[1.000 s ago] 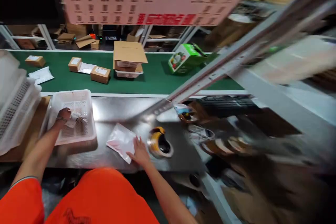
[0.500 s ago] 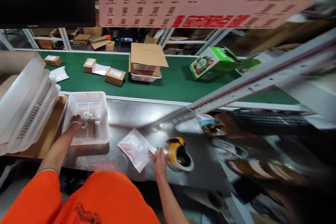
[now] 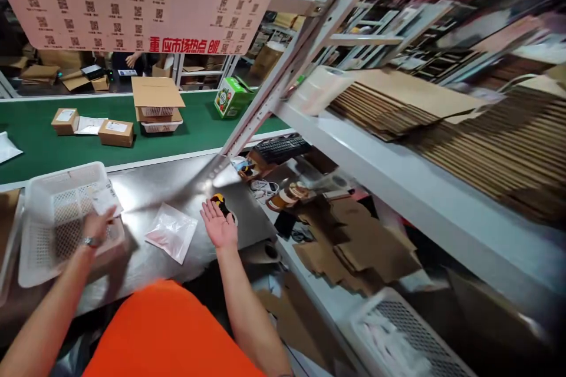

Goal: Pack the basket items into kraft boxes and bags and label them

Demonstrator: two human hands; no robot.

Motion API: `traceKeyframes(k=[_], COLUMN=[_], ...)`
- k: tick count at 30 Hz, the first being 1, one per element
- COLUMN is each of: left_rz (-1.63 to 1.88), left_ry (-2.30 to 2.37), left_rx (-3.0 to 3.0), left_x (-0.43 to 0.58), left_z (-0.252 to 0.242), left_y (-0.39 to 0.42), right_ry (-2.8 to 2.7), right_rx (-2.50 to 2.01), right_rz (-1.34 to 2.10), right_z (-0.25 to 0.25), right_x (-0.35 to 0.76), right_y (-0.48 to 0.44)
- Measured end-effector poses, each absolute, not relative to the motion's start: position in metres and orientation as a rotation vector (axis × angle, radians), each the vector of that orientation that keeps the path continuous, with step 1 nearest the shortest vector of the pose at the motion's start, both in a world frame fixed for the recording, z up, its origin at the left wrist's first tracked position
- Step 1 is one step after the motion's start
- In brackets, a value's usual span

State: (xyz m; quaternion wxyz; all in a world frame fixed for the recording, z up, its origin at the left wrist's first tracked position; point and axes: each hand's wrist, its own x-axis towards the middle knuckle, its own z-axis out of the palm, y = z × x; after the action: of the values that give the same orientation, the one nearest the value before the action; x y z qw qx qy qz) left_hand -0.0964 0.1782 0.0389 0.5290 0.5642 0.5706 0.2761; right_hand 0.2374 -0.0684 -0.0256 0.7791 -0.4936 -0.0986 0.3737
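Note:
My left hand [image 3: 97, 227], somewhat blurred, is raised over the right side of the white plastic basket [image 3: 33, 247]. Its fingers are closed on a small clear plastic bag [image 3: 104, 197] with a printed label. My right hand [image 3: 220, 227] is open, palm up and fingers stretched, with nothing in it. Behind its fingers shows a yellow and black tape dispenser [image 3: 218, 197], partly hidden by the hand. Between my hands a flat white plastic mailer [image 3: 171, 232] lies on the metal table [image 3: 145, 179].
Beyond the table runs a green conveyor belt [image 3: 35, 156] carrying cardboard boxes [image 3: 115, 132], stacked baskets [image 3: 161, 127] and a green box [image 3: 232, 97]. A slanting metal post [image 3: 265, 97] and a shelf of flat cardboard [image 3: 389, 100] stand at right. Below lies another basket [image 3: 411, 330].
The view has swung to the right. My left hand has lifted the small bag from the basket's bottom. My right hand has left the mailer and turned palm up.

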Motion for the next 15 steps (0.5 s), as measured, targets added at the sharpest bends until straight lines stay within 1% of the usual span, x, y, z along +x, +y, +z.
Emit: traceKeyframes(k=[4, 7, 15], left_rz=[0.521, 0.440, 0.339], left_ry=[1.146, 1.045, 0.991], left_rx=[1.188, 1.129, 1.184], left_x=[-0.005, 0.044, 0.075], left_z=[0.020, 0.003, -0.023], left_y=[0.070, 0.014, -0.043], right_ry=[-0.174, -0.176, -0.169], right_rx=[-1.041, -1.078, -1.106], right_rz=[0.999, 1.110, 1.077], right_z=[-0.025, -0.026, -0.020], right_x=[0.212, 0.191, 0.182], right_y=[-0.079, -0.101, -0.175])
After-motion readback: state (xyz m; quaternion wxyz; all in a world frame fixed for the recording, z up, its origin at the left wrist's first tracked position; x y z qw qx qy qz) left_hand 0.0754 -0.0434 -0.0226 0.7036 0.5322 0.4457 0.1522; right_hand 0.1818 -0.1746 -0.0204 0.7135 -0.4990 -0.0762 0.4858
